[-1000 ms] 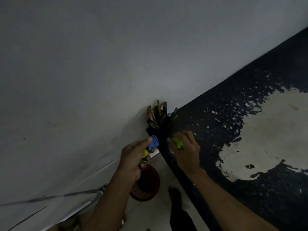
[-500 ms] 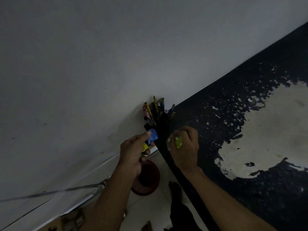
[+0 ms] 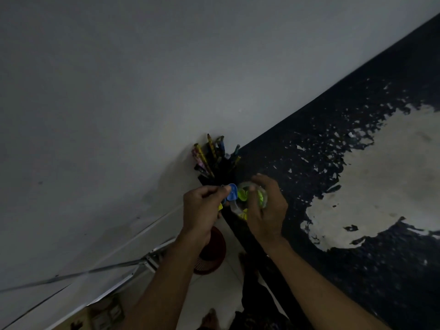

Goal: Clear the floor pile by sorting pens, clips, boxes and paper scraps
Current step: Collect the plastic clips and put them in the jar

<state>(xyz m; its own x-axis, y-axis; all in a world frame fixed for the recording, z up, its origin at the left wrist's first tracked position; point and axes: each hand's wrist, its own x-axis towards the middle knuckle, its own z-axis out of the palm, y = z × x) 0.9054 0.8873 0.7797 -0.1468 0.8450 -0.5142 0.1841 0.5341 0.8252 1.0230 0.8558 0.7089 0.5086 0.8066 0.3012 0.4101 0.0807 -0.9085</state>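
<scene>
Pinching a smooth blue clip (image 3: 231,196) — left hand (image 3: 202,210); right hand (image 3: 267,208) cupped round a clear container (image 3: 247,198) of green clips.

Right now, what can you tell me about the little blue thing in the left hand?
The blue clip looks like small, smooth plastic with a rounded top edge. The left hand pinches it between thumb and fingertips, so only its upper part shows. It is held in the air in front of the dark holder of pencils, right beside the clear container of yellow-green clips in the right hand. Whether they touch is unclear in this dim light.
</scene>
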